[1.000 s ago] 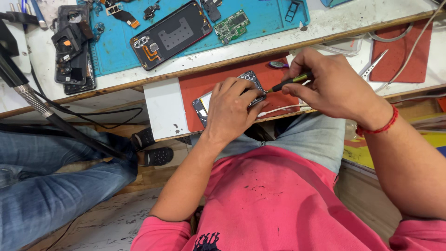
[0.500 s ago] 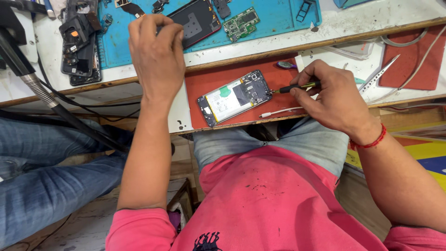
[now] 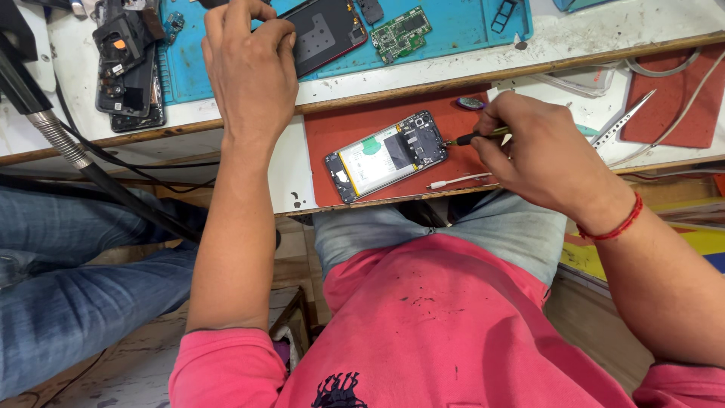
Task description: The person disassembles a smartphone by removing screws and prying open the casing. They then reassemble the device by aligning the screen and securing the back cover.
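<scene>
One opened phone [image 3: 387,155] lies back-side up on a red mat [image 3: 343,132] at the near edge of the workbench, its pale battery and dark circuit section exposed, tilted slightly. The right hand [image 3: 540,155] has its fingers pinched together around one slim screwdriver [image 3: 474,137], whose tip meets the upper right corner of the phone. One thin white stick [image 3: 458,181] lies on the mat just below the tool.

The left hand [image 3: 249,64] reaches further back, fingers curled down over a blue work mat [image 3: 461,30]; what it grips, if anything, cannot be told. On that mat lie one dark phone back cover [image 3: 325,34] and one green circuit board [image 3: 400,34]. A heap of dark phone parts [image 3: 127,68] sits at the far left.

A second red mat [image 3: 672,106] and metal tweezers [image 3: 627,117] lie to the right. The white benchtop [image 3: 581,41] is scuffed, with a wooden edge; another person's jeans-clad legs [image 3: 68,295] show on the left.
</scene>
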